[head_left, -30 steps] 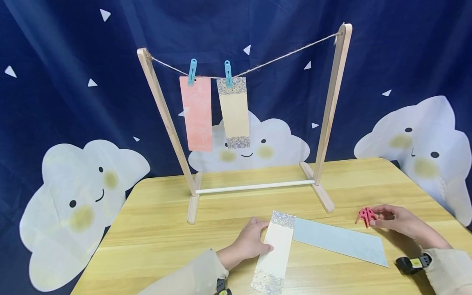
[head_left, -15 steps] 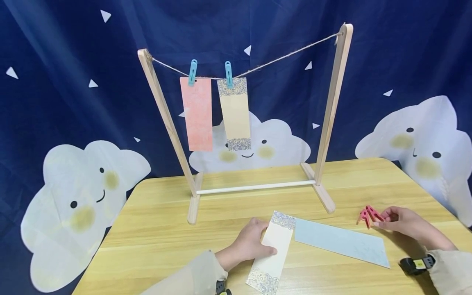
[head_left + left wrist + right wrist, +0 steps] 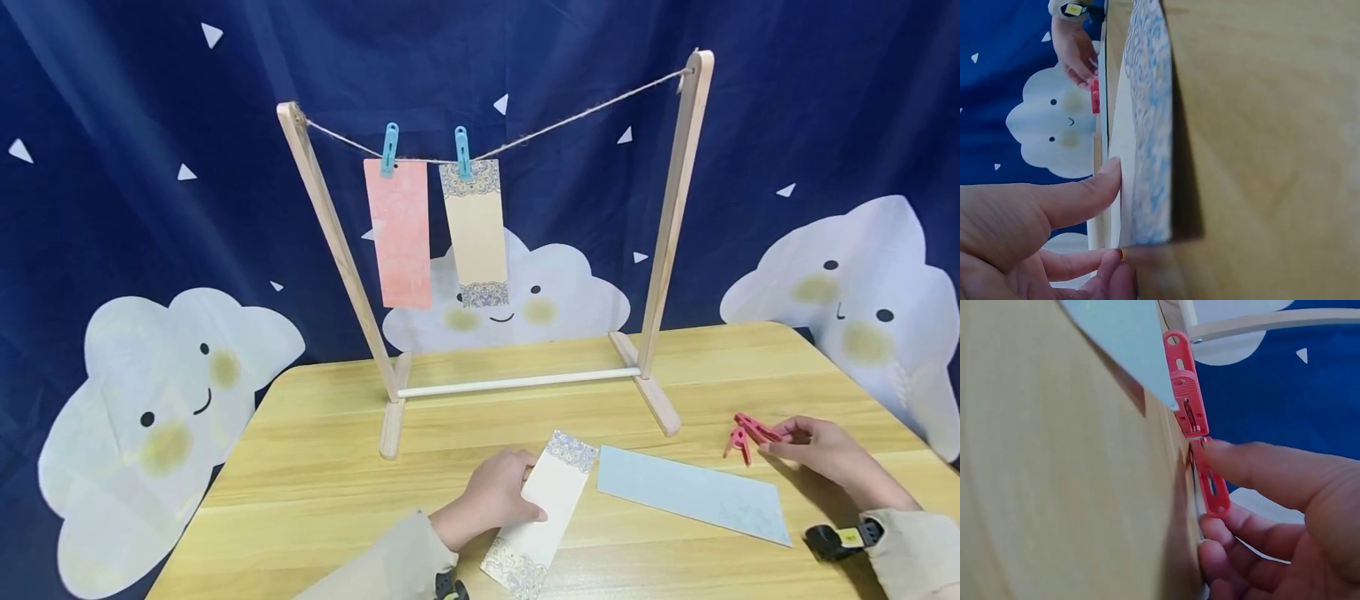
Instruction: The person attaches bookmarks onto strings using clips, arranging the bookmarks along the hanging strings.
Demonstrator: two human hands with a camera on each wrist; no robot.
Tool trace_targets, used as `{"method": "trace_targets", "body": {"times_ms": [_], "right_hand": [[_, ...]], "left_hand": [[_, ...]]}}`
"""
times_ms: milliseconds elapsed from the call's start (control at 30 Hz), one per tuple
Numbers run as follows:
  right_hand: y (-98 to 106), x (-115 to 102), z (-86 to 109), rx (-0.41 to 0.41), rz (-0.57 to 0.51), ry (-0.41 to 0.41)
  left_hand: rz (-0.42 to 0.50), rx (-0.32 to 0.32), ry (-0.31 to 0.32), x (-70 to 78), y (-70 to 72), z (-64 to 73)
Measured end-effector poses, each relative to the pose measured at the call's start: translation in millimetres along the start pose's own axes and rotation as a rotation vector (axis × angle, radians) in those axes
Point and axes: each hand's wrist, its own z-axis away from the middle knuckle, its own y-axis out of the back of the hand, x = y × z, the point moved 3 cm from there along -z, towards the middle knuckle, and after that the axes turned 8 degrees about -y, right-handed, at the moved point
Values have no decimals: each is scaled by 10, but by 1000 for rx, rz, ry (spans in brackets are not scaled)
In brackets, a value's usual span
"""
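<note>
My left hand (image 3: 495, 496) grips the left edge of a cream card (image 3: 553, 492) with blue lace-patterned ends, thumb on top. In the left wrist view the card's patterned end (image 3: 1150, 137) stands off the table with a shadow beside it. At the table's right, my right hand (image 3: 821, 454) pinches a red clothespin (image 3: 760, 430) between thumb and fingers. A second red clothespin (image 3: 738, 443) stands against it on the table; the right wrist view shows the two end to end. Between the hands lies a pale blue card (image 3: 690, 492).
Behind the hands stands a wooden rack (image 3: 678, 200) with a sagging string (image 3: 585, 112). From it hang a pink card (image 3: 401, 242) and another cream card (image 3: 477, 233), each under a blue clothespin (image 3: 389, 148). A dark blue cloud-printed curtain (image 3: 577, 42) covers the back.
My left hand has shifted slightly left, and the cream card's near end has swung left, away from the blue card. My right hand has tilted its clothespin away from the other one.
</note>
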Motion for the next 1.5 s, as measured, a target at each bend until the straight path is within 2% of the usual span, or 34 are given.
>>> {"method": "trace_targets", "body": {"times_ms": [167, 367, 633, 733, 900, 1033, 1233, 1300, 1400, 1500], "right_hand": [[28, 47, -14, 44, -38, -15], [50, 84, -11, 64, -138, 12], [65, 108, -17, 114, -251, 38], [56, 114, -18, 117, -254, 41], [61, 116, -42, 124, -255, 34], [72, 107, -50, 135, -274, 46], [123, 44, -11, 223, -280, 103], [129, 23, -6, 222, -334, 111], [111, 12, -17, 169, -480, 101], [80, 7, -28, 124, -571, 89]], "left_hand": [[45, -3, 24, -49, 12, -2], [67, 1, 48, -49, 0, 3], [48, 23, 17, 13, -43, 57], [20, 19, 26, 37, -54, 73], [-40, -32, 39, 57, -53, 65], [-43, -55, 38, 65, -20, 51], [-26, -52, 32, 31, 1, 25], [-4, -53, 42, 10, 8, 20], [38, -54, 50, -30, 23, 8], [141, -50, 73, -86, 33, 4]]}}
